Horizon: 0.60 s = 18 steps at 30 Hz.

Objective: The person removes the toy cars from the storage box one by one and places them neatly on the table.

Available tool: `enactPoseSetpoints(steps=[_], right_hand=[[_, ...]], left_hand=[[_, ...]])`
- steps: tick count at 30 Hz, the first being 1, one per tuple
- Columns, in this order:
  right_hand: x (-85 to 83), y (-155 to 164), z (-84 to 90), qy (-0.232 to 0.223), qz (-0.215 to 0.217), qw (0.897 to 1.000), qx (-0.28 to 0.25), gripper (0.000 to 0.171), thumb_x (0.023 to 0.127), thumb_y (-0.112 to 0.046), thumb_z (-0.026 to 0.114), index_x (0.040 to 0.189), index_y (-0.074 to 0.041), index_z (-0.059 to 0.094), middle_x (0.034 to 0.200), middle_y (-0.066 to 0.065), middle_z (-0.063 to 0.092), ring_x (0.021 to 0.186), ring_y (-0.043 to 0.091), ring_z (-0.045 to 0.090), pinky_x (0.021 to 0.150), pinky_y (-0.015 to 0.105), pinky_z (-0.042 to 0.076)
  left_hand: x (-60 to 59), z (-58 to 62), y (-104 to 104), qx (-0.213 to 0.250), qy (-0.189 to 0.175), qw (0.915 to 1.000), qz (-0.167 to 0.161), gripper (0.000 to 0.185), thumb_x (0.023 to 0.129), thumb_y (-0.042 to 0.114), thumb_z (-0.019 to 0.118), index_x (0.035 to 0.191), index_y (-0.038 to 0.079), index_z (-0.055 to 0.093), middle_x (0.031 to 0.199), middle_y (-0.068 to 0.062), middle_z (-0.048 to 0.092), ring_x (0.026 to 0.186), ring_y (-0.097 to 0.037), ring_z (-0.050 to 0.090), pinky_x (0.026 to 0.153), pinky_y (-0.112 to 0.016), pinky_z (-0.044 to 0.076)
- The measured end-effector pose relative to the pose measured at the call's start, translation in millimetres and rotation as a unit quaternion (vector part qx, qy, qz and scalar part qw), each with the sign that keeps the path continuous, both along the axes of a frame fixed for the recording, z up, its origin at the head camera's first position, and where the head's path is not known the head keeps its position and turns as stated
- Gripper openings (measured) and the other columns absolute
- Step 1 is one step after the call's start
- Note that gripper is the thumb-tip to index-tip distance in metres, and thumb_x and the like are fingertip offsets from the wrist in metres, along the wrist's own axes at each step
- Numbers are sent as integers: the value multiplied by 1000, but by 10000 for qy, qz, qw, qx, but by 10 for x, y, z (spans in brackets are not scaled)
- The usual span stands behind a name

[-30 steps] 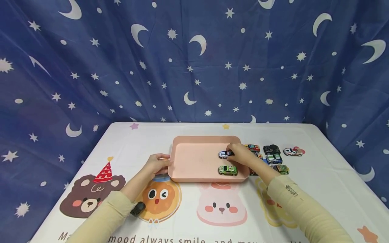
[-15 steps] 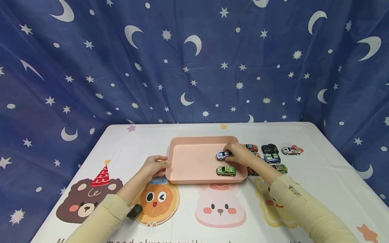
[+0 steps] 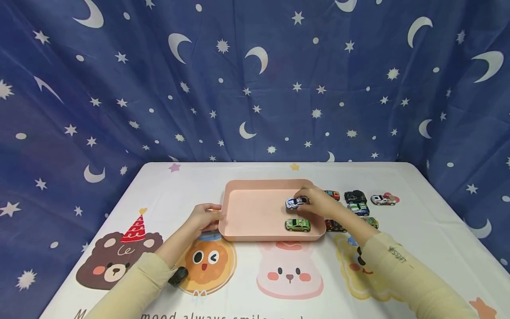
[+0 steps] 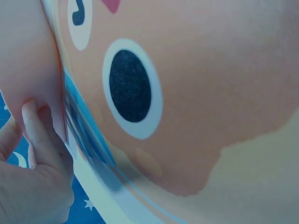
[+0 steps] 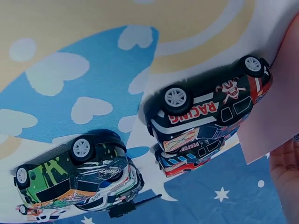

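My left hand [image 3: 204,217] grips the left wall of a pink tray [image 3: 255,212]; the left wrist view shows its fingers at the tray's edge [image 4: 28,51]. Inside the tray, on its right side, my right hand [image 3: 318,203] holds a white and blue toy car [image 3: 294,203] by its right end. A green toy car [image 3: 297,225] sits in front of it in the tray. In the right wrist view, only part of the right hand [image 5: 286,182] shows past the tray wall [image 5: 266,116], and the held car is almost wholly hidden.
Several toy cars stand right of the tray, among them a black one [image 3: 355,197], a white and green one [image 3: 358,209] and a white and red one [image 3: 384,199]. A dark car marked RACING [image 5: 201,112] is right by the tray. A starry blue curtain [image 3: 275,124] hangs behind.
The right hand has shifted slightly with the white and blue car, and more of the car now shows. My left hand keeps its grip on the tray; the head view has swayed a little.
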State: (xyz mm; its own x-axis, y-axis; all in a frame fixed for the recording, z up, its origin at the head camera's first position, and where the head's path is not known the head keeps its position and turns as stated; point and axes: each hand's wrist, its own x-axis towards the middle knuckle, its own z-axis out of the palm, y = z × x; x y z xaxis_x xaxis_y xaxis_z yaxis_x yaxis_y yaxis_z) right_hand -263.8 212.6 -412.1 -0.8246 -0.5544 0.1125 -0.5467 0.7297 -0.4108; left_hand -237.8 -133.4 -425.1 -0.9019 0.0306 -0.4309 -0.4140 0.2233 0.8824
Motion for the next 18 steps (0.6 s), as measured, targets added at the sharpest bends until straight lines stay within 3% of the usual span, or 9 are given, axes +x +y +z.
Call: enactPoseSetpoints(steps=[9,18], right_hand=[[46,32,40,257,5,9997,-11,31,79,-13,74,107,0,67,95,9,59,80,15,53,70,30,51],[116,75,71,213,42,9997,78,30,80,-14,74,106,0,67,93,7,59,79,12,52,68,27,51]], left_hand=[[-1,31,12,-50,4,10000,30,40,88,7,64,125,-4,52,82,-2,62,61,-5,62,51,-15,55],[-2,7,13,-60,1,10000,21,40,88,8,65,125,-3,53,80,-1,61,62,-5,62,51,-15,55]])
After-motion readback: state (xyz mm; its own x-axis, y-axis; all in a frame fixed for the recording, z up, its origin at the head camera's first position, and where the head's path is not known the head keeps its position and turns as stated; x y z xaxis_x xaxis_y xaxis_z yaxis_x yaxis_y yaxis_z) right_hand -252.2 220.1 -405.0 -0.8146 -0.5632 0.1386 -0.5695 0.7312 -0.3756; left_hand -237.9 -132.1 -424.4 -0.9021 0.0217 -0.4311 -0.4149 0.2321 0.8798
